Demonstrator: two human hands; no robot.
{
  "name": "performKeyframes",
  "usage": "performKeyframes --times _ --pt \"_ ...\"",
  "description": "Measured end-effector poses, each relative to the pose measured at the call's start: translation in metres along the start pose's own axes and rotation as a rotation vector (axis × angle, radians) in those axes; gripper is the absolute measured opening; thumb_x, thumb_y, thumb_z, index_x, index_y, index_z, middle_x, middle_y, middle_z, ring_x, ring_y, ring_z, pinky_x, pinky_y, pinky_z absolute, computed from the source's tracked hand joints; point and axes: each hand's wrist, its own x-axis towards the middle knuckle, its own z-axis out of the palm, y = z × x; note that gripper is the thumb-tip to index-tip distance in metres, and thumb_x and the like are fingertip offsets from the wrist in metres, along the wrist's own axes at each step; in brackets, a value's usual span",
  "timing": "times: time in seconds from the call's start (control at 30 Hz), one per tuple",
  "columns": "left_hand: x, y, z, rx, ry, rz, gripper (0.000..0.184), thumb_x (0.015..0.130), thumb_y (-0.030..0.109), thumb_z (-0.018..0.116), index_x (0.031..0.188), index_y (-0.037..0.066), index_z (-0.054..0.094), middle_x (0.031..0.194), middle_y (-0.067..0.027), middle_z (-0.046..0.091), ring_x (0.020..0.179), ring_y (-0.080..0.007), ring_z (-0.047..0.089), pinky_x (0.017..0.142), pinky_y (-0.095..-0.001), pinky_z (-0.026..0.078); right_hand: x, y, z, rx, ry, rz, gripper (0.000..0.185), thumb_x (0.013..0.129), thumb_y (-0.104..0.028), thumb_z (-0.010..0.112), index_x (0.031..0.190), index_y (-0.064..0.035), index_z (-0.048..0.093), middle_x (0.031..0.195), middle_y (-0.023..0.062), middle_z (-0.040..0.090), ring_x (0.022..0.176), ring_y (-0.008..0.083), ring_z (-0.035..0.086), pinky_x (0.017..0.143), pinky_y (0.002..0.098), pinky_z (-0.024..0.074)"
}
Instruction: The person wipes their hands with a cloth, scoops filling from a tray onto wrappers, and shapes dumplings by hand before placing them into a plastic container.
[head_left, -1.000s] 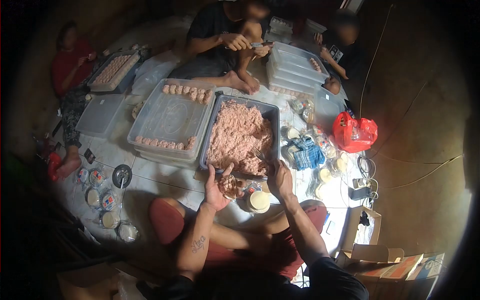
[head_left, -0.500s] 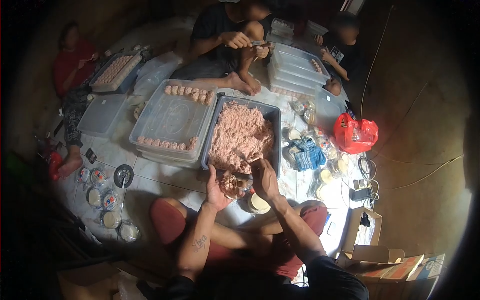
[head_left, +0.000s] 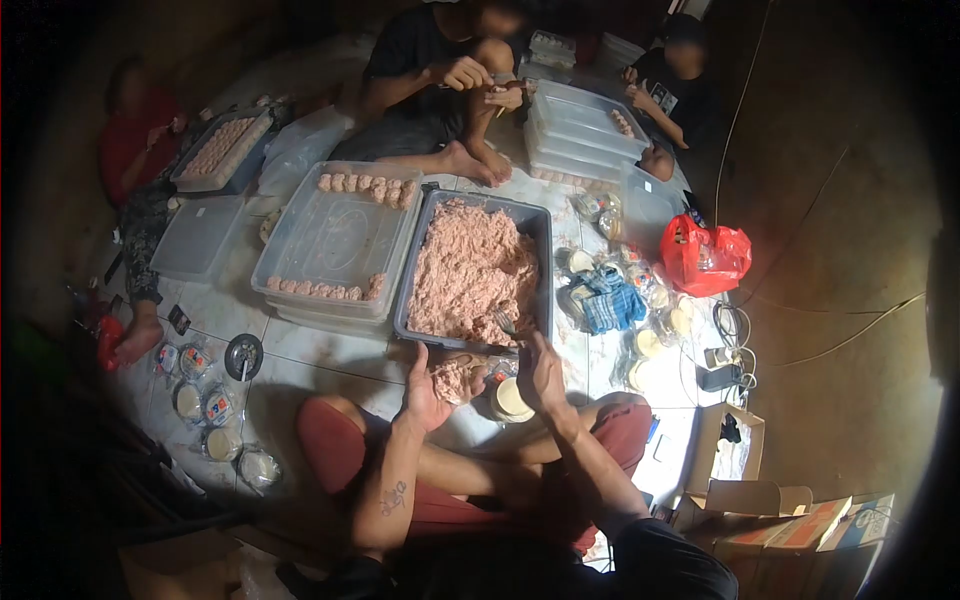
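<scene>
**At Twelve O'Clock, a Grey Tub; Nearer You, Two Busy Hands**

In the head view, with your hands as the clock's centre, the grey tub (head_left: 549, 265) sits at twelve, its pink mixture (head_left: 465, 260) within easy reach of either arm. Your hands are apart. Your left hand (head_left: 430, 400) is cupped palm-up around a portion (head_left: 452, 382), presumably so that the soft stuff stays supported. Your right hand (head_left: 543, 375) is clamped on a fork (head_left: 506, 323), its tines at the mixture's near right corner; whether they are sunk in, you cannot tell.

A stack of pale rounds (head_left: 513, 400) stands just beside your right hand, probably for quick picking. Toward half past ten, a clear tray (head_left: 335, 235) touches or nearly touches the tub; its shaped pieces (head_left: 372, 188) line the far and near edges, perhaps to keep rows neat. At two lie a blue checked cloth (head_left: 607, 298) and, farther out, a red bag (head_left: 705, 260).

For writing, the packets (head_left: 218, 405) at nine bear coloured labels, the cartons (head_left: 855, 525) at four printed panels, and your left forearm (head_left: 395, 497) dark script: none legible here. A lid (head_left: 200, 237) at ten has a small white sticker, also unreadable.
</scene>
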Motion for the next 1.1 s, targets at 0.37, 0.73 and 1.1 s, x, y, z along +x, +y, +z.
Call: performKeyframes --times 0.37,0.73,1.1 --pt "-0.001 -0.017 0.008 -0.228 -0.172 0.173 0.091 0.094 0.070 0.044 0.140 -0.008 0.046 0.142 -0.0271 0.052 0.126 -0.0407 0.054 0.112 -0.0531 0.038 -0.065 -0.070 -0.065 0.145 -0.071 0.139 0.026 0.092 0.002 0.054 0.116 0.0015 0.064 0.095 0.0263 0.064 0.087 0.0443 0.064 0.075 0.0458 0.0514" --pt "-0.022 -0.014 0.025 -0.001 -0.011 0.292 0.085 0.095 0.073 0.035 0.139 0.002 0.053 0.137 -0.0221 0.058 0.109 -0.0355 0.063 0.098 -0.0487 0.049 -0.057 -0.078 -0.071 0.223 -0.181 0.026 0.022 0.087 0.006 0.056 0.107 0.0025 0.064 0.095 0.0246 0.064 0.088 0.0424 0.066 0.074 0.0446 0.0515" --pt "-0.022 -0.020 0.040 0.577 -0.051 0.332 0.089 0.094 0.079 0.026 0.159 0.018 0.022 0.151 -0.0244 0.043 0.096 -0.0265 0.069 0.082 -0.0399 0.058 -0.051 -0.054 -0.030 -0.022 -0.086 -0.068 0.016 0.090 -0.004 0.058 0.106 -0.0025 0.063 0.099 0.0221 0.061 0.083 0.0452 0.063 0.070 0.0503 0.0524"
